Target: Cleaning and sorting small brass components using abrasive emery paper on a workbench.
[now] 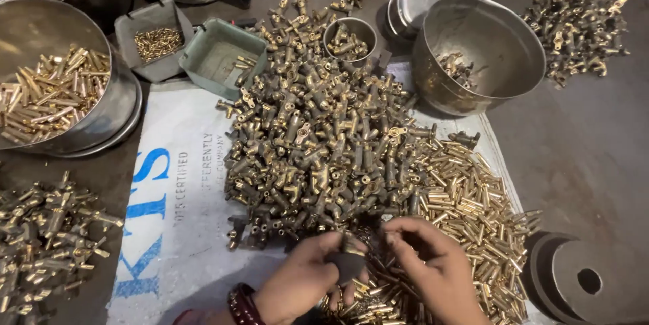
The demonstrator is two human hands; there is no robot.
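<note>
My left hand (307,278) is closed around a dark brass valve body (348,261) at the near edge of a big heap of brass fittings (318,142). My right hand (433,264) reaches in from the right, its fingertips pinched at the top of that same piece. What sits between those fingertips is too small to make out. Under and to the right of both hands lies a spread of short brass tubes (473,210). A bangle shows on my left wrist.
A white printed sack (182,230) covers the table. Steel bowls stand around: one with brass tubes (54,88) at left, one big, tilted bowl (483,51) at back right, one small cup (349,38). Two grey trays (220,55), more fitting piles (47,230) and dark metal discs (581,278) lie nearby.
</note>
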